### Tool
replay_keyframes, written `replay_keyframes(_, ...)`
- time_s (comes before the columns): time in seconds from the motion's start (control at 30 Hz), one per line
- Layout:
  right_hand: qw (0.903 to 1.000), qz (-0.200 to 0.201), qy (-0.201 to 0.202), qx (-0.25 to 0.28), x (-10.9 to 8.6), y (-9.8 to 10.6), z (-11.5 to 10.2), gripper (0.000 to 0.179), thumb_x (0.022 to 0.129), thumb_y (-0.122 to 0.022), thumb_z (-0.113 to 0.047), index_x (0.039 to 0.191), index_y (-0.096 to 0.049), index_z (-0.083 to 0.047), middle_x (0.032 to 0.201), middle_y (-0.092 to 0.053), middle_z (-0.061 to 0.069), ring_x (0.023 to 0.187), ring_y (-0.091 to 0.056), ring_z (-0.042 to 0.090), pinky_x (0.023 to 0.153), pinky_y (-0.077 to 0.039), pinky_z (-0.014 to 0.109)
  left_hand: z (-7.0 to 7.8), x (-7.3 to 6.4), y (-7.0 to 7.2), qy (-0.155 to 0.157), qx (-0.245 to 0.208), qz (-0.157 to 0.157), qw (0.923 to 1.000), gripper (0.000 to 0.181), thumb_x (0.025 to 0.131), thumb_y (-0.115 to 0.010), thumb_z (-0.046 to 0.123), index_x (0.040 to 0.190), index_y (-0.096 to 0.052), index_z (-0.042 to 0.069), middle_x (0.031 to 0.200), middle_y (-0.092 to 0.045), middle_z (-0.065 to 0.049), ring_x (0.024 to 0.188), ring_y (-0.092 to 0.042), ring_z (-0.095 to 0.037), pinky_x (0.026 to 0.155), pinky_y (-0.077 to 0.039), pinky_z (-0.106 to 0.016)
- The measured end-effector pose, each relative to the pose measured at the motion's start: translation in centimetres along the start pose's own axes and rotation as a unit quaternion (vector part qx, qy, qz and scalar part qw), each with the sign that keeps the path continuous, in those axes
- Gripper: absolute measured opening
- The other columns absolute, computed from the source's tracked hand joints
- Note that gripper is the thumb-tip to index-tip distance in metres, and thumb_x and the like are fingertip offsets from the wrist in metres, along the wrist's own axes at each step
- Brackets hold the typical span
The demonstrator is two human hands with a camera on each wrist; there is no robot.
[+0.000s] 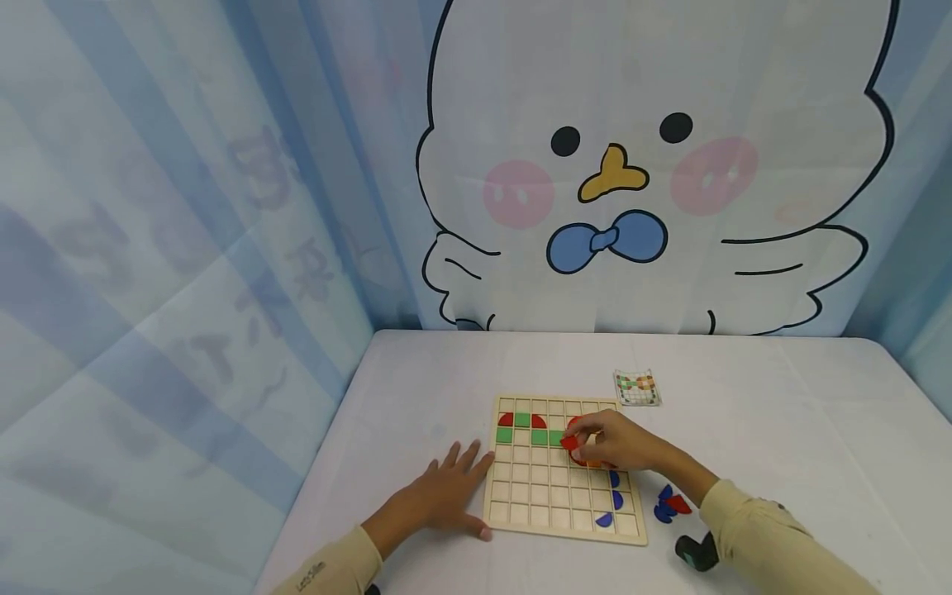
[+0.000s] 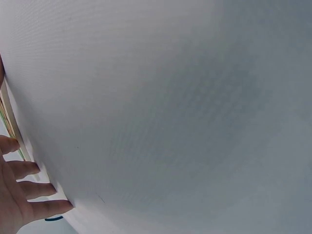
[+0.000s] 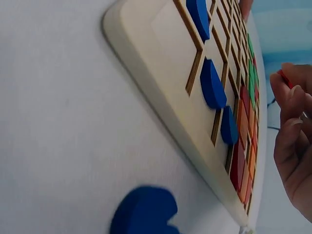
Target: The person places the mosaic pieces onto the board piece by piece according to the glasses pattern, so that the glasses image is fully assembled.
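Note:
A pale wooden grid board [image 1: 530, 496] lies on the white table. My right hand [image 1: 621, 442] is over its upper right part and pinches a small red piece [image 3: 285, 79] between thumb and fingertips. Green square pieces [image 1: 522, 420] and red quarter-round pieces [image 1: 506, 420] sit in the upper rows; red and orange ones there are partly hidden beneath the hand. Down the board's right side lie blue half-round pieces [image 1: 617, 499]. With fingers spread, my left hand [image 1: 449, 492] rests at the board's left edge, holding nothing.
Right of the board is a loose heap of blue pieces [image 1: 664, 511] with a red piece [image 1: 678, 503]. Close to the right sleeve lies a black object [image 1: 697, 552]. A small patterned card [image 1: 637, 387] sits behind the board. Printed curtains [image 1: 610, 289] hang behind and left.

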State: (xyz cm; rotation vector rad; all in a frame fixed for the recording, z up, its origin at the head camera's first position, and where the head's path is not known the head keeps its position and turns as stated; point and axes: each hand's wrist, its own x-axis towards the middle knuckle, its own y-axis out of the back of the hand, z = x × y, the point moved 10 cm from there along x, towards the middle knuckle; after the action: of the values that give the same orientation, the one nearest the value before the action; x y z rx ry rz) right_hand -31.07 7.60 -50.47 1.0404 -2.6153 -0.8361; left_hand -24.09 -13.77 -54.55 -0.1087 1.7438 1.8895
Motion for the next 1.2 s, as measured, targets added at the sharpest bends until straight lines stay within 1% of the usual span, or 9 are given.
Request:
replay_keyframes(0.07,0.9999,0.01,0.012,-0.007,0.7,-0.4,-0.5,0.026,0.09,-0.073,-0.012,0.115,-0.07,-0.004,0.09,-0.065,-0.001,0.067,-0.053,0.003,0.06,-0.047,0.021,0.0,0.0,0.0,0.0,-0.001,0.0,1.0,0.115,0.069,-0.075,0.073,0.161,-0.024,0.027,0.169,-0.017,-0.008,0.154,-0.018,-0.04,0.114,-0.032,-0.063)
replay_keyframes(0.17,0.9996,0.025,0.007,-0.011,1.5,-1.0,-0.8,0.024,0.089,-0.074,-0.012,0.112,-0.07,-0.008,0.088,-0.067,-0.003,0.078,-0.058,0.005,0.069,-0.049,0.022,-0.1,0.2,-0.1,0.0,-0.003,-0.002,1.0,0.114,0.069,-0.076,0.072,0.161,-0.025,0.027,0.169,-0.017,-0.008,0.154,-0.019,-0.04,0.114,-0.032,-0.064)
replay_keyframes(0.37,0.999,0.043,-0.008,0.0,3.0,-2.4,-1.2,0.021,0.088,-0.076,-0.012,0.108,-0.069,-0.008,0.085,-0.068,-0.002,0.076,-0.059,0.008,0.063,-0.048,0.023,-0.2,0.3,-0.2,-0.001,-0.006,-0.007,1.0,0.114,0.069,-0.076,0.072,0.161,-0.025,0.027,0.169,-0.017,-0.008,0.154,-0.018,-0.04,0.115,-0.032,-0.064)
replay_keyframes(0.43,0.9988,0.049,-0.01,-0.004,3.5,-2.9,-1.4,0.021,0.088,-0.077,-0.013,0.106,-0.069,-0.008,0.083,-0.068,-0.003,0.076,-0.059,0.008,0.065,-0.049,0.023,-0.2,0.3,-0.2,-0.003,-0.004,-0.007,1.0,0.114,0.069,-0.075,0.072,0.161,-0.025,0.027,0.169,-0.017,-0.008,0.154,-0.018,-0.04,0.114,-0.032,-0.064)
replay_keyframes(0.53,0.9979,0.056,-0.029,-0.012,4.1,-3.7,-1.3,0.021,0.088,-0.078,-0.015,0.106,-0.07,-0.011,0.081,-0.067,-0.007,0.076,-0.059,0.007,0.069,-0.048,0.023,-0.1,0.2,-0.1,-0.006,-0.004,-0.005,1.0,0.114,0.07,-0.075,0.073,0.161,-0.024,0.026,0.169,-0.017,-0.008,0.154,-0.019,-0.04,0.114,-0.032,-0.064)
replay_keyframes(0.63,0.9973,0.061,-0.04,-0.012,4.6,-4.3,-1.5,0.021,0.088,-0.077,-0.013,0.107,-0.07,-0.011,0.08,-0.067,-0.007,0.075,-0.059,0.007,0.072,-0.048,0.023,0.0,0.1,0.1,-0.01,-0.005,-0.003,0.9999,0.114,0.07,-0.075,0.072,0.161,-0.024,0.025,0.169,-0.017,-0.009,0.153,-0.019,-0.041,0.114,-0.032,-0.065)
replay_keyframes(0.83,0.9971,0.059,-0.048,-0.007,5.5,-5.6,-2.1,0.023,0.087,-0.077,-0.012,0.108,-0.072,-0.007,0.084,-0.067,-0.006,0.078,-0.058,0.01,0.07,-0.048,0.023,0.2,-0.2,0.4,-0.016,-0.004,-0.001,0.9999,0.113,0.071,-0.075,0.071,0.161,-0.025,0.024,0.169,-0.018,-0.01,0.153,-0.02,-0.042,0.113,-0.033,-0.064)
replay_keyframes(1.03,0.9955,0.06,-0.065,-0.033,6.2,-6.4,-1.8,0.019,0.086,-0.079,-0.015,0.104,-0.074,-0.01,0.078,-0.064,-0.008,0.074,-0.057,0.01,0.069,-0.048,0.024,0.3,-0.3,0.4,-0.022,0.001,0.002,0.9998,0.113,0.072,-0.074,0.072,0.161,-0.024,0.023,0.169,-0.017,-0.011,0.153,-0.02,-0.043,0.113,-0.034,-0.064)
replay_keyframes(1.2,0.993,0.069,-0.079,-0.054,6.4,-6.7,-1.7,0.02,0.084,-0.081,-0.018,0.101,-0.074,-0.011,0.075,-0.061,-0.007,0.07,-0.055,0.01,0.064,-0.046,0.023,0.2,-0.2,0.2,-0.019,-0.001,0.0,0.9998,0.113,0.072,-0.074,0.072,0.161,-0.023,0.024,0.169,-0.017,-0.009,0.153,-0.019,-0.042,0.113,-0.034,-0.064)
